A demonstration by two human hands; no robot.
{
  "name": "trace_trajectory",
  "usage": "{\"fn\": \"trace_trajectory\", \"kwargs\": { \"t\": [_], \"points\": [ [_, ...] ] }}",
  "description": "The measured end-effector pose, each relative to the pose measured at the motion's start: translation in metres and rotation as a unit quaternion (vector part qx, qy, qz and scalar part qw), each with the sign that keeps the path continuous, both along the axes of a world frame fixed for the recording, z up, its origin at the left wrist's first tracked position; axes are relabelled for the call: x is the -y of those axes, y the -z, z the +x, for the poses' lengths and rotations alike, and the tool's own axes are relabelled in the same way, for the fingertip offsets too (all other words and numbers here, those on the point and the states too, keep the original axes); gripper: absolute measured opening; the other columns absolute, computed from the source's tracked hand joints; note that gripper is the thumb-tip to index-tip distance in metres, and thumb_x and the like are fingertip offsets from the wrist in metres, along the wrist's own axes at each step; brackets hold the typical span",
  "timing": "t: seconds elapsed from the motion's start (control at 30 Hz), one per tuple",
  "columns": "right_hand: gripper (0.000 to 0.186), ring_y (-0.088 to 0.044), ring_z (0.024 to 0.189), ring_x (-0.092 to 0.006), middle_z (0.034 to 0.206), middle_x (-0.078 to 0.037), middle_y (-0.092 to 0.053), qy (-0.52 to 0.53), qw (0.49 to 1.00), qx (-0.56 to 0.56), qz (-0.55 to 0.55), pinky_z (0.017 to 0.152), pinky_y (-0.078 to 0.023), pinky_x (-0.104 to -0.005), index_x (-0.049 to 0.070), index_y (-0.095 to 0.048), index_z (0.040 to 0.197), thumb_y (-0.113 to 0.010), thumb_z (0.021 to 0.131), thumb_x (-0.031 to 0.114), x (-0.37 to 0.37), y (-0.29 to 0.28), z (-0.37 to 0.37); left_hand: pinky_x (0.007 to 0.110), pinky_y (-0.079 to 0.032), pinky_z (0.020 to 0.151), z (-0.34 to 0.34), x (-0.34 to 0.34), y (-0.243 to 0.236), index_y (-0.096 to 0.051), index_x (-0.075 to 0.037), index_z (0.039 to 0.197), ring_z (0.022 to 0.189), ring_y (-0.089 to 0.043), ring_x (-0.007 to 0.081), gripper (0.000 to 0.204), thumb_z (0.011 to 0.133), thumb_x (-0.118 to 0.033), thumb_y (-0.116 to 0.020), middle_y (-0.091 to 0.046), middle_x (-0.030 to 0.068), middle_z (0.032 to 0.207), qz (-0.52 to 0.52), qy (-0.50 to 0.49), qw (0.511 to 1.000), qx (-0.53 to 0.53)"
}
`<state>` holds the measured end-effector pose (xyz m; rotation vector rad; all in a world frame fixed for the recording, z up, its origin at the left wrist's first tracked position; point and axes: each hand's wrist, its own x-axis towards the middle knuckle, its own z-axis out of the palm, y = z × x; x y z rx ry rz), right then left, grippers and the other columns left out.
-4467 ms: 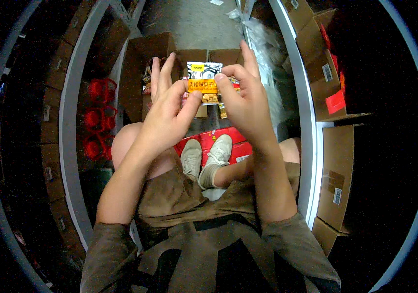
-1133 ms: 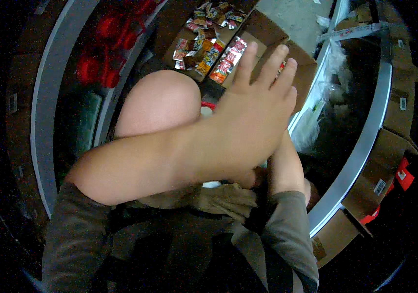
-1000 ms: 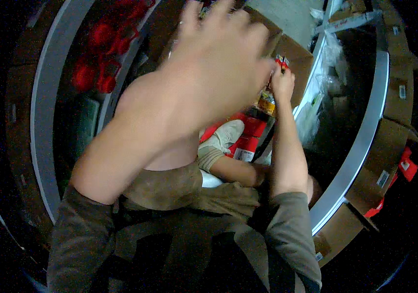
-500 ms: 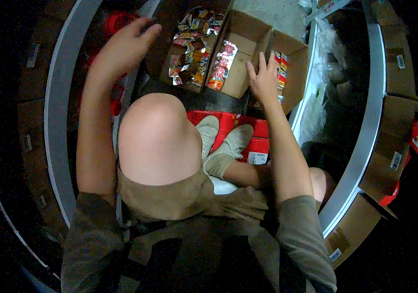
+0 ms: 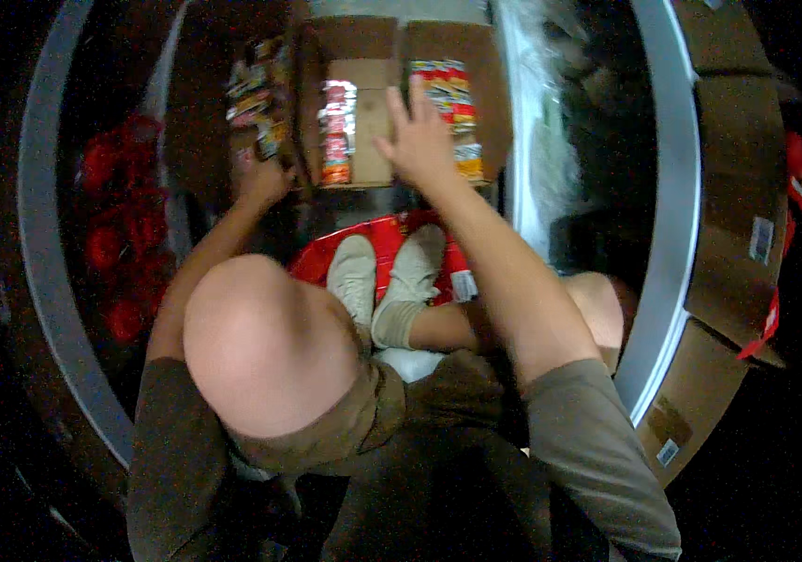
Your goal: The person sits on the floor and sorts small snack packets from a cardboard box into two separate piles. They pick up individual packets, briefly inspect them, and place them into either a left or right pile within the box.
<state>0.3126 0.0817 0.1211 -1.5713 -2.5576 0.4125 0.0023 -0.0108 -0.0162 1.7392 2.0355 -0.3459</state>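
Note:
Three open cardboard boxes stand side by side in front of me. My left hand (image 5: 266, 178) reaches down into the near end of the left box (image 5: 199, 122), at its loose pile of small shiny packets (image 5: 258, 94). Its fingers are blurred and partly hidden against the packets. My right hand (image 5: 421, 142) spreads its fingers, with nothing held, over the wall between the middle and right boxes. A row of red and white packets (image 5: 337, 131) lines the left side of the middle box (image 5: 375, 94). Red and yellow packets (image 5: 457, 94) lie in rows in the right box (image 5: 490, 84).
My shoes (image 5: 354, 281) rest on a red surface (image 5: 318, 258) before the boxes. Grey metal beams (image 5: 677, 215) run along both sides. Red items (image 5: 106, 248) lie in the dark at left, clear plastic wrap (image 5: 558, 140) at right. More cardboard boxes (image 5: 733, 206) stand beyond.
My left hand has swung from above the left beam down into the left box. My right hand remains by the middle and right boxes. The whole view has turned and shifted.

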Motion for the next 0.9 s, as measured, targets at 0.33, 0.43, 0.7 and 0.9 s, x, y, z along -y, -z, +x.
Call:
{"fn": "trace_trajectory", "kwargs": {
  "t": [0.33,0.43,0.7,0.9],
  "points": [
    [0.079,-0.043,0.121,-0.0408,0.152,-0.021,-0.016,0.039,0.999,-0.008,-0.002,0.099,-0.039,-0.0503,0.009,-0.029,0.144,-0.063,0.082,0.046,0.006,-0.007,0.002,0.044,-0.048,0.081,0.039,-0.002,-0.021,-0.059,0.002,0.112,0.093,-0.062,0.0402,0.051,0.086,-0.042,-0.056,-0.065,0.0245,0.097,0.021,-0.048,0.998,0.041],
    [0.078,-0.036,0.127,-0.0417,0.153,-0.021,-0.014,0.032,0.999,0.001,-0.026,0.104,-0.031,-0.0552,0.012,-0.028,0.145,-0.062,0.083,0.046,0.001,-0.01,0.008,0.043,-0.048,0.078,0.037,0.004,-0.058,-0.057,0.003,0.113,0.09,-0.062,0.039,0.051,0.085,-0.04,-0.058,-0.065,0.0235,0.095,0.083,-0.115,0.986,0.089],
    [0.068,-0.027,0.136,-0.0407,0.151,-0.02,-0.022,0.077,0.986,-0.007,-0.148,0.107,-0.027,-0.0564,0.01,-0.035,0.142,-0.058,0.085,0.039,0.026,-0.077,0.015,0.027,-0.044,0.06,0.046,-0.011,-0.272,-0.058,0.002,0.099,0.063,-0.053,0.0136,0.032,0.092,-0.03,-0.057,-0.058,0.0034,0.074,0.081,-0.292,0.849,0.432],
    [0.056,-0.063,0.084,-0.0244,0.094,-0.015,-0.067,0.055,0.819,-0.518,-0.241,0.077,-0.048,-0.0349,-0.003,-0.063,0.101,-0.044,0.095,0.049,0.032,-0.187,0.023,0.022,-0.046,0.061,0.111,-0.001,-0.425,-0.059,0.0,0.1,0.068,-0.057,0.0081,0.032,0.095,-0.031,-0.053,-0.061,0.0022,0.08,0.139,-0.142,0.849,0.49]
  ]
}}
